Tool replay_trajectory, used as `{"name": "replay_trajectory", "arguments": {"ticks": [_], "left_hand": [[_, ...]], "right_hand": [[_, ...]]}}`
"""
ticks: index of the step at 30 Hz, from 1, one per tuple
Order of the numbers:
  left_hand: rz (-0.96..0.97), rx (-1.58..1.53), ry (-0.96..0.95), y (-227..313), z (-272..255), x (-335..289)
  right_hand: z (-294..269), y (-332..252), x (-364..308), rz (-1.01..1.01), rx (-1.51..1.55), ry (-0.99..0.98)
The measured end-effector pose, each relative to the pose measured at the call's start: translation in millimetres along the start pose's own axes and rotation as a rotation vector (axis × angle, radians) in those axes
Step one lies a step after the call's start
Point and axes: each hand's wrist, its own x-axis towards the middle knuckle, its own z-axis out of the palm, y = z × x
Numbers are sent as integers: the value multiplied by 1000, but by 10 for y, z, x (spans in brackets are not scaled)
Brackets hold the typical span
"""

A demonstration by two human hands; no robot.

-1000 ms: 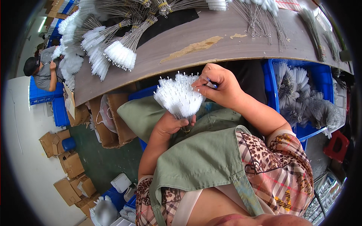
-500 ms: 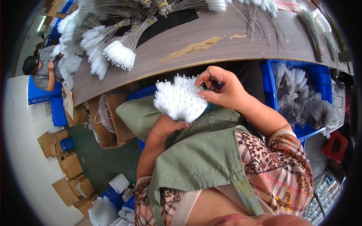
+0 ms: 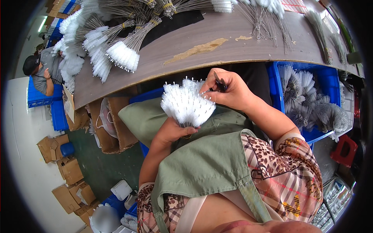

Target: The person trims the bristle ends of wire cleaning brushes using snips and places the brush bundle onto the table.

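Two bare hands work one fan-shaped bunch of white bristle brushes on twisted wire stems (image 3: 188, 104), held above the person's lap, just below the edge of a long brown wooden workbench (image 3: 233, 42). The left hand (image 3: 173, 131) is closed around the gathered stems from beneath; the right hand (image 3: 227, 90) touches the bunch's upper right side, its fingers curled and pinching a small dark tool (image 3: 219, 80) whose kind cannot be told. A green apron (image 3: 202, 163) covers the lap over a patterned brown-and-plaid shirt (image 3: 287, 174).

On the workbench, bundles of white brushes tied with yellow bands (image 3: 112, 46) lie fanned at the left, at least four of them, the rest overlapping too much to count. Loose bare wire stems (image 3: 268, 23) spread at the right. A flat black mat (image 3: 175, 23) lies beneath some bundles, and the bench's brown surface is chipped pale in two patches.

One blue plastic crate (image 3: 322, 81), right of the person, holds grey-white brushes. Brown cardboard boxes (image 3: 64, 171), about six, sit on the dark green floor (image 3: 105, 167) at lower left, beside open cartons under the bench. A second person in a dark cap (image 3: 40, 72) sits at far left near stacked blue crates (image 3: 39, 103).
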Motion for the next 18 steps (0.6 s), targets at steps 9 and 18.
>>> {"name": "replay_trajectory", "arguments": {"ticks": [9,18], "left_hand": [[39,41,0,-14,21,-10],[28,49,12,-18,43,-21]], "right_hand": [[16,-38,27,-100,-121,49],[-1,-38,17,-119,-184,56]]}}
